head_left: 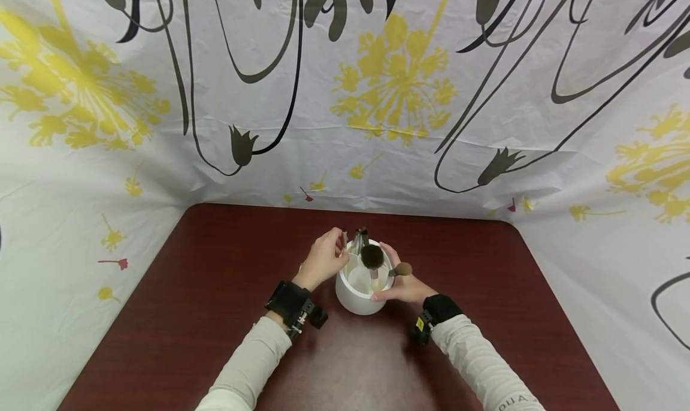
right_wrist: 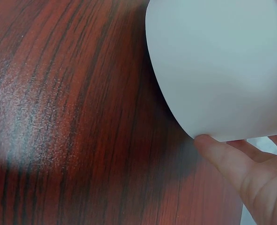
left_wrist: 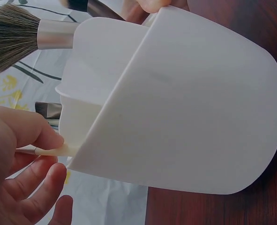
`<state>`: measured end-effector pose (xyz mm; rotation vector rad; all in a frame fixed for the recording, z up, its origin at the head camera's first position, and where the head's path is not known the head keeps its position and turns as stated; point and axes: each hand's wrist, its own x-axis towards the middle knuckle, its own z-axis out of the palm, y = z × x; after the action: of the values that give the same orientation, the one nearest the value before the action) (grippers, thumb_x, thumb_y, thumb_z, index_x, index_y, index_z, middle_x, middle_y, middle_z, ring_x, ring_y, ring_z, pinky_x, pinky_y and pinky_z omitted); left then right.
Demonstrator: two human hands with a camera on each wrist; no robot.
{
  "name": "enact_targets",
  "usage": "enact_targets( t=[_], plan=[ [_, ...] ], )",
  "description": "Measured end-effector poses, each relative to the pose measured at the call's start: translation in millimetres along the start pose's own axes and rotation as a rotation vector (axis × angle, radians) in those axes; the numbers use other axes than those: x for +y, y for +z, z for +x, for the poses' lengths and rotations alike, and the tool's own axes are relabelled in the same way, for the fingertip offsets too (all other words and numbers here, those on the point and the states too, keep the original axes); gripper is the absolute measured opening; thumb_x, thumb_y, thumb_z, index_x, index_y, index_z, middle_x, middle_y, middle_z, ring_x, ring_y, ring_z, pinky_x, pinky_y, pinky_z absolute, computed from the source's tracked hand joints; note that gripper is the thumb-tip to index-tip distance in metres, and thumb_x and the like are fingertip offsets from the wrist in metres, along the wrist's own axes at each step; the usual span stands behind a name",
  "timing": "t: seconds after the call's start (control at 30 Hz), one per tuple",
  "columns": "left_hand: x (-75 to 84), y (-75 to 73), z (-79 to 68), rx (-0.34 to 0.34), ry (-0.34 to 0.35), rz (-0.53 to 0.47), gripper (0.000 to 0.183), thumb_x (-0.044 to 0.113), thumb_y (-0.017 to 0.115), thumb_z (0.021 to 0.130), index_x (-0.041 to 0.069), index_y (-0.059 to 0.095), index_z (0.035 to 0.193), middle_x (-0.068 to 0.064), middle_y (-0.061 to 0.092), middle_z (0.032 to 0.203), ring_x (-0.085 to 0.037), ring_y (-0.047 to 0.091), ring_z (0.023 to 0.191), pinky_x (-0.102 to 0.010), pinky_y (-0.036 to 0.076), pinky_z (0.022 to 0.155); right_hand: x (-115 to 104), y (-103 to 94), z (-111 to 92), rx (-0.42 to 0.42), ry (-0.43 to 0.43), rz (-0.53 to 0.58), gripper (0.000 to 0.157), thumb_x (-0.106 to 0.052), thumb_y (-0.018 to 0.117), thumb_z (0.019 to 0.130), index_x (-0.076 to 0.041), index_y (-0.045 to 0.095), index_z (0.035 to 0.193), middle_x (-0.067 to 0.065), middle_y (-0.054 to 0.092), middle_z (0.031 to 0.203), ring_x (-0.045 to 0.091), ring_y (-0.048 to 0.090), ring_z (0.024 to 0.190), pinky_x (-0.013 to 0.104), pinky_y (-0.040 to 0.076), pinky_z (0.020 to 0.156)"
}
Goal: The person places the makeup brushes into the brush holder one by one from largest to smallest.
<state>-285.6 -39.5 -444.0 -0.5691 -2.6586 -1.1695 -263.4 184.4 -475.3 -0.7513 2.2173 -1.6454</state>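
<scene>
A white brush holder with inner dividers stands on the table, several makeup brushes in it. At its left rim my left hand pinches a slim brush with a cream handle, between thumb and finger. The handle's lower end is hidden behind the rim. My right hand grips the holder's right side, thumb at the near rim and fingers around the far side. A large fluffy brush stands up in the middle. A brown-headed brush leans out rightward. A small flat brush shows near my left fingers.
The dark red wood-grain table reaches out on both sides of the holder. A white cloth with yellow and grey flower prints hangs behind the table's back edge. Black wrist cameras sit on both wrists.
</scene>
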Motion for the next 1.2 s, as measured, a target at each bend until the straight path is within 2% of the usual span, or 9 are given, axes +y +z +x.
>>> enact_targets(
  t=[0.17, 0.33, 0.47, 0.6, 0.7, 0.87, 1.03, 1.2],
  plan=[
    [-3.5, 1.0, -1.8, -0.006, 0.018, 0.032, 0.020, 0.005, 0.065, 0.072, 0.007, 0.053, 0.089, -0.002, 0.052, 0.078, -0.013, 0.054, 0.070, -0.023, 0.045, 0.059, -3, 0.9, -1, 0.000, 0.017, -0.019, 0.111, 0.002, 0.077, 0.064, -0.005, -0.001, 0.143, 0.016, 0.015, 0.145, 0.028, 0.018, 0.130, 0.043, 0.017, 0.102],
    [-6.3, 1.9, -2.9, -0.020, 0.016, 0.041, 0.027, 0.005, 0.067, 0.072, 0.005, 0.056, 0.096, -0.002, 0.055, 0.080, -0.012, 0.055, 0.071, -0.023, 0.045, 0.061, -1, 1.3, -1, 0.003, 0.019, -0.024, 0.112, 0.002, 0.078, 0.064, -0.003, -0.002, 0.142, 0.015, 0.016, 0.145, 0.028, 0.019, 0.130, 0.031, 0.022, 0.100],
    [-5.6, -1.1, -3.2, -0.029, -0.026, 0.000, 0.029, 0.008, 0.069, 0.073, 0.006, 0.056, 0.098, -0.002, 0.056, 0.082, -0.013, 0.056, 0.073, -0.025, 0.047, 0.063, -1, 1.5, -1, -0.002, 0.019, -0.021, 0.112, 0.001, 0.077, 0.065, -0.003, -0.002, 0.142, 0.016, 0.015, 0.145, 0.029, 0.019, 0.130, 0.040, 0.020, 0.102],
    [-3.9, -8.2, -2.6, -0.020, -0.085, -0.034, 0.028, 0.017, 0.071, 0.075, 0.009, 0.056, 0.097, -0.001, 0.058, 0.085, -0.012, 0.056, 0.074, -0.027, 0.047, 0.067, 0, 1.2, -1, 0.000, 0.009, -0.016, 0.112, 0.001, 0.078, 0.064, -0.006, -0.001, 0.143, 0.015, 0.015, 0.145, 0.030, 0.019, 0.130, 0.050, 0.017, 0.101],
    [-4.9, -15.0, -1.2, 0.012, -0.083, -0.024, 0.026, 0.023, 0.069, 0.077, 0.010, 0.057, 0.097, -0.002, 0.059, 0.088, -0.015, 0.058, 0.075, -0.029, 0.048, 0.068, -1, 0.5, -1, 0.004, 0.006, -0.020, 0.111, 0.001, 0.078, 0.064, -0.008, 0.000, 0.143, 0.015, 0.016, 0.145, 0.029, 0.020, 0.130, 0.048, 0.018, 0.101],
    [-12.5, -23.1, 1.3, 0.057, -0.082, -0.003, 0.024, 0.022, 0.067, 0.081, 0.008, 0.058, 0.097, -0.005, 0.060, 0.089, -0.021, 0.060, 0.078, -0.032, 0.048, 0.069, 1, -0.6, 0, 0.000, 0.009, -0.008, 0.112, 0.002, 0.078, 0.064, -0.009, 0.000, 0.143, 0.015, 0.016, 0.146, 0.026, 0.019, 0.130, 0.044, 0.019, 0.102],
    [-20.6, -28.6, 1.1, 0.063, -0.112, 0.005, 0.022, 0.020, 0.064, 0.082, 0.006, 0.058, 0.098, -0.005, 0.059, 0.089, -0.022, 0.060, 0.081, -0.034, 0.048, 0.071, 14, -2.7, 1, -0.003, -0.005, -0.001, 0.112, 0.002, 0.078, 0.064, -0.017, 0.001, 0.144, 0.012, 0.015, 0.147, 0.025, 0.020, 0.131, 0.041, 0.022, 0.101],
    [-30.8, -31.4, -1.2, 0.062, -0.140, 0.023, 0.023, 0.016, 0.063, 0.082, 0.003, 0.057, 0.100, -0.008, 0.058, 0.091, -0.027, 0.061, 0.084, -0.037, 0.049, 0.072, 28, -4.6, 2, -0.004, -0.002, -0.008, 0.113, -0.003, 0.079, 0.065, -0.027, 0.002, 0.143, 0.006, 0.013, 0.147, 0.024, 0.020, 0.131, 0.043, 0.023, 0.101]
  ],
)
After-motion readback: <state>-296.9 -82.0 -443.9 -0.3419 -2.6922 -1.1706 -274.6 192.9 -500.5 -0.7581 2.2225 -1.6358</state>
